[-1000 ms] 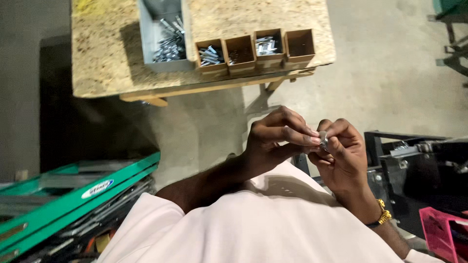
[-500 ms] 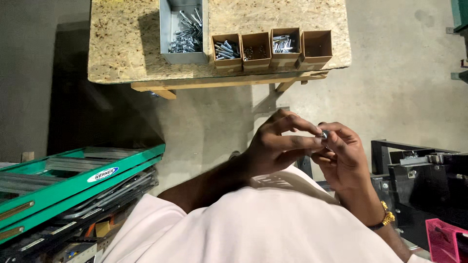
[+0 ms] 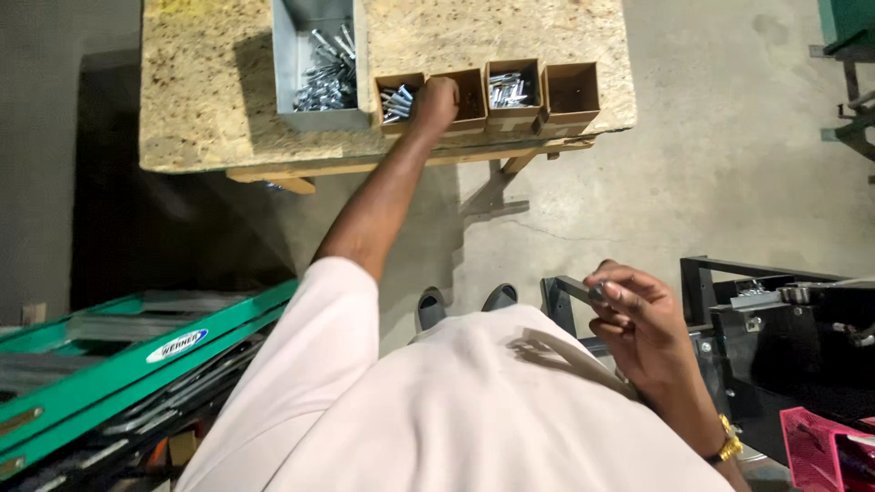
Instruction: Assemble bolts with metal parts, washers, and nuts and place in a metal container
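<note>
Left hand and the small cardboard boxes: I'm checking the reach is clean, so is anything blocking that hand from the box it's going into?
Nothing visible does. The left hand is already at the second cardboard box, fingers dipping over its open top. The right hand pinches a small metal piece apart from it.

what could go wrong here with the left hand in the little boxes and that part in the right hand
1. The left hand reaches into the second of four small cardboard boxes sitting close to the table edge; a snag might push one off.
2. The right hand pinches a small metal piece by the fingertips alone, over the concrete floor; it could slip and drop.
</note>
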